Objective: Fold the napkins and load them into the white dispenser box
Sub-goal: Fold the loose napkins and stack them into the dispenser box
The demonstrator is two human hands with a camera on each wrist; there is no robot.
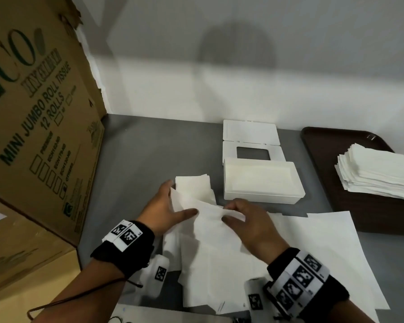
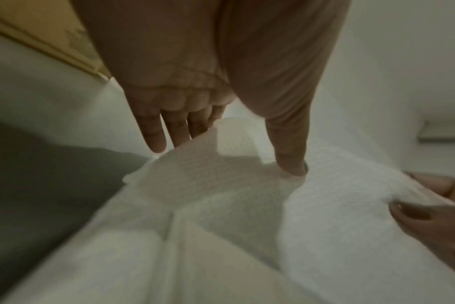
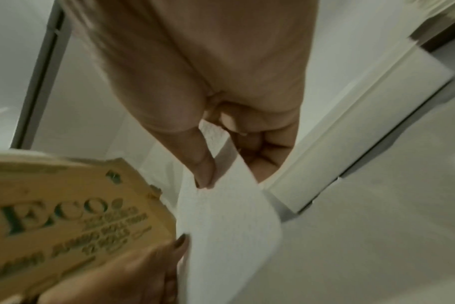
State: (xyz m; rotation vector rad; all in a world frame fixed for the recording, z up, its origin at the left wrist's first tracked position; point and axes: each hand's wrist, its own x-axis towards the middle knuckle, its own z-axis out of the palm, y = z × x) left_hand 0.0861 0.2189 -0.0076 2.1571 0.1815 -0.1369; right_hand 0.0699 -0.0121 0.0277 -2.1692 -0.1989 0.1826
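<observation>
I have a thin white embossed paper napkin [image 1: 208, 213] lifted a little above the grey bench [image 1: 135, 159], stretched between my two hands. My left hand [image 1: 163, 206] lies along its left edge with the fingers [image 2: 153, 135] straight and close together behind the sheet and the thumb stretched out across its front, so the paper is held lightly between thumb and fingers. My right hand [image 1: 250, 220] takes the upper right edge, thumb and curled fingers [image 3: 203, 164] pinching the paper, which hangs down from that pinch in the right wrist view. Under and around the napkin lie more loose white paper sheets [image 1: 324, 248], spread flat over the near part of the bench and overlapping one another. Just behind my left hand sits a small pile of folded white napkins [image 1: 194, 185]. To the right of that pile, close by, stands the white rectangular plastic dispenser box [image 1: 261, 183], open at the top; its hinged white lid with a square window [image 1: 252, 145] is thrown back flat on the bench behind it. Further right, a dark brown tray [image 1: 336, 145] carries a tall stack of white paper napkins [image 1: 378, 173]. On my left a large brown cardboard carton printed in green with "MINI JUMBO ROLL TISSUE" [image 1: 37, 113] stands against the white wall [image 1: 243, 54].
</observation>
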